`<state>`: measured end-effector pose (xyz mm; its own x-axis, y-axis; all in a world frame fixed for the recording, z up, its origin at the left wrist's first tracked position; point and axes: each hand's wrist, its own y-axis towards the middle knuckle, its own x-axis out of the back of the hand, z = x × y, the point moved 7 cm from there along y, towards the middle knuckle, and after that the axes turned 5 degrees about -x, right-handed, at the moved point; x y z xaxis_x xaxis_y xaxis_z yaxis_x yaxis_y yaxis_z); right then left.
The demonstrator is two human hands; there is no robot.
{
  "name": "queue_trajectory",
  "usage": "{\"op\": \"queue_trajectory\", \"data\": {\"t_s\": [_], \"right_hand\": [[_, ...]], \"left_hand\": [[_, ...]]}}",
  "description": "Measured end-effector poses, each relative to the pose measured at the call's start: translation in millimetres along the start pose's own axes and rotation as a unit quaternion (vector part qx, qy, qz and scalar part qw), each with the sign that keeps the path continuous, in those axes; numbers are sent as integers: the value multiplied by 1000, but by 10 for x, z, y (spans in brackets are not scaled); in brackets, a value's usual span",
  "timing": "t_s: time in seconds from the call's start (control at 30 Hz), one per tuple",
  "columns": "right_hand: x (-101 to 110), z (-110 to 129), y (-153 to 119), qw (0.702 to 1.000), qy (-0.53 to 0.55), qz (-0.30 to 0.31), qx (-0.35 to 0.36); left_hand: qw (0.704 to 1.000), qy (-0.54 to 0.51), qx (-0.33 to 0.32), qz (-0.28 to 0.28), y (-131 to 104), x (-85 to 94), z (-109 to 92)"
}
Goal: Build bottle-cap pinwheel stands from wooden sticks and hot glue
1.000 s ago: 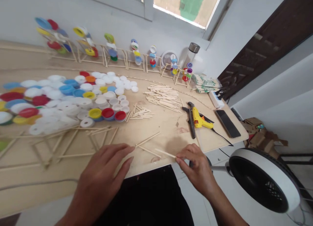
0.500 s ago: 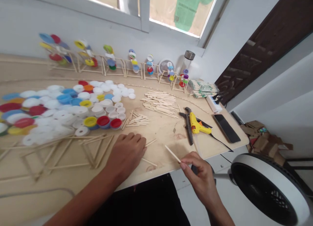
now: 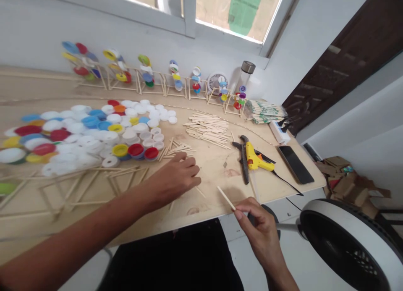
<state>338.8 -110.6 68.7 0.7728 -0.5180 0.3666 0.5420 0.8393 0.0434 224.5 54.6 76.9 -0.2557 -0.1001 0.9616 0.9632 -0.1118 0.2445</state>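
Observation:
A short wooden stick is pinched between the thumb and fingers of my right hand, pointing up and left over the table's front edge. My left hand is over the table, back up, with its fingers curled down; the fingertips are hidden. Slightly blurred, a thin stick shows just below those fingers, and another stick end shows under the palm. Whether the left hand grips them is unclear. A small pile of short sticks lies just beyond it. Stick frames lie to its left.
Many coloured and white bottle caps cover the left side. Longer sticks form a pile mid-table. A yellow glue gun, a phone and a power strip are at right. Cap-and-stick models line the wall. A fan stands lower right.
My left hand has moved forward and right, towards the short-stick pile. The sticks beneath it lie at different angles. My right hand holds its stick almost still; the view has shifted slightly.

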Motion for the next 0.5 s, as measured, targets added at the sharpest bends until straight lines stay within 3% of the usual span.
{"op": "queue_trajectory", "data": {"t_s": [0.1, 0.17, 0.27, 0.37, 0.5], "right_hand": [[-12, -20, -16, 1000, 2, 7, 7], [-27, 4, -3, 999, -13, 11, 32], [-89, 90, 73, 993, -70, 29, 86], [-214, 189, 211, 977, -143, 69, 141], [-447, 298, 386, 942, -212, 137, 222]], "left_hand": [[999, -39, -35, 2, 65, 7, -20], [998, -56, -17, -22, 26, 68, -13], [985, -82, 97, -117, -241, 232, 28], [945, -129, 230, -193, -687, 288, -43], [898, -172, 350, -205, -1150, 156, -272]]}}
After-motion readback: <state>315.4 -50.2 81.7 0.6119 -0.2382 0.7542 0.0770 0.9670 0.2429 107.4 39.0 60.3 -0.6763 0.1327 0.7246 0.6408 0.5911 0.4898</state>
